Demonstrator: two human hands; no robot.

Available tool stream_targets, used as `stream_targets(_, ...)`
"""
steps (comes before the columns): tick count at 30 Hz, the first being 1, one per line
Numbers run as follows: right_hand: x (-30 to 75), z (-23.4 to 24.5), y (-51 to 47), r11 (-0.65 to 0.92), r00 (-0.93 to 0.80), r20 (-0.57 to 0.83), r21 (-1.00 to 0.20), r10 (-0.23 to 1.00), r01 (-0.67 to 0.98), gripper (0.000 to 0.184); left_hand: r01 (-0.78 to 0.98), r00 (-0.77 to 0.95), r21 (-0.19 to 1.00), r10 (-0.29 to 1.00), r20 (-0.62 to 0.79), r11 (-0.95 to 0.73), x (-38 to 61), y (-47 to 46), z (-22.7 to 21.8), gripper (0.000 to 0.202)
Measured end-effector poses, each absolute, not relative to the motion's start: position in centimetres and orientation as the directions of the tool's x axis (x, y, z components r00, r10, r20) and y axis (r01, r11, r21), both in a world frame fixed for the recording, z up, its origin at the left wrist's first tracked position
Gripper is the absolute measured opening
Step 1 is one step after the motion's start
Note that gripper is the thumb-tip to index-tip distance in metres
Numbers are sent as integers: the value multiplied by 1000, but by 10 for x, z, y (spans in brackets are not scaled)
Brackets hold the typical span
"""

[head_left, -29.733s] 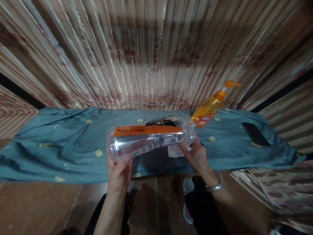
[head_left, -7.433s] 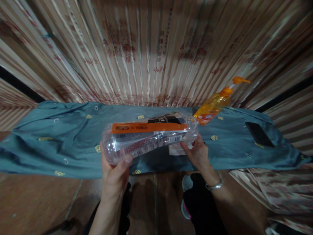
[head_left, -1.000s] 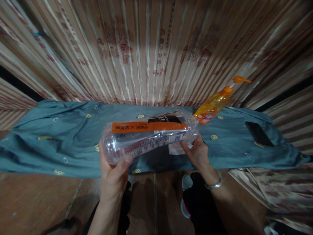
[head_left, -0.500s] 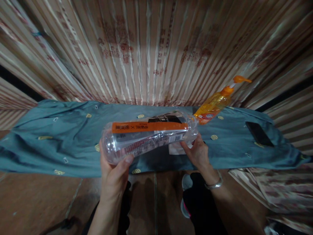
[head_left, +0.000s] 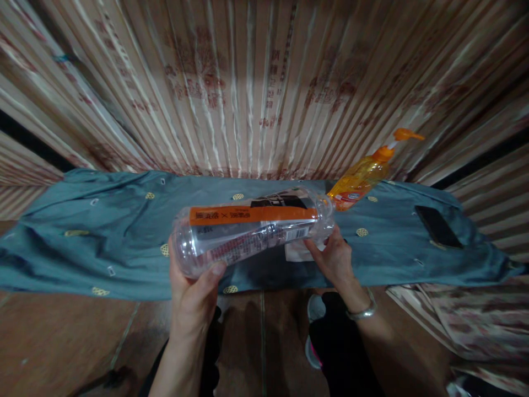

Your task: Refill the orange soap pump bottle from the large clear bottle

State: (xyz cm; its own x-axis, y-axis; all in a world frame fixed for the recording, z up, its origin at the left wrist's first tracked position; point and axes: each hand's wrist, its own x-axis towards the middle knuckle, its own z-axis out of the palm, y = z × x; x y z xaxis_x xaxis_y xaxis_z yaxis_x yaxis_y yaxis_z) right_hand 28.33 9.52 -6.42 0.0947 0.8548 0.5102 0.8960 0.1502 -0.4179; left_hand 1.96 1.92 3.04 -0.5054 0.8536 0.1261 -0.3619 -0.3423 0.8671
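A large clear plastic bottle (head_left: 252,229) with an orange label band lies sideways in the air between my two hands, its neck end toward the right. My left hand (head_left: 196,286) is wrapped around the bottle's base, thumb on the near side. Around the neck end closes my right hand (head_left: 333,255), with some fingers hidden behind the plastic. Beneath that end a white piece (head_left: 298,253), perhaps paper or tissue, shows partly. Just beyond the neck stands an orange pump bottle (head_left: 359,179) of yellow liquid.
A teal patterned cloth (head_left: 124,231) covers the long surface before me. On its right part rests a black phone (head_left: 438,226). Pleated beige curtains (head_left: 248,99) hang behind and at the sides. Tiled floor (head_left: 243,342) shows below, with my shoes (head_left: 316,309).
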Motion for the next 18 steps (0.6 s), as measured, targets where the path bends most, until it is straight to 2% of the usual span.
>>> stream_targets(12, 284, -67, 96, 131, 101, 513, -396, 852, 909, 80, -344, -524, 863, 838, 151, -371, 17, 22, 26, 71)
stream_targets(18, 283, -65, 96, 143, 99, 510, -413, 855, 899, 85, -342, -534, 859, 831, 155, -380, 18, 21, 26, 70)
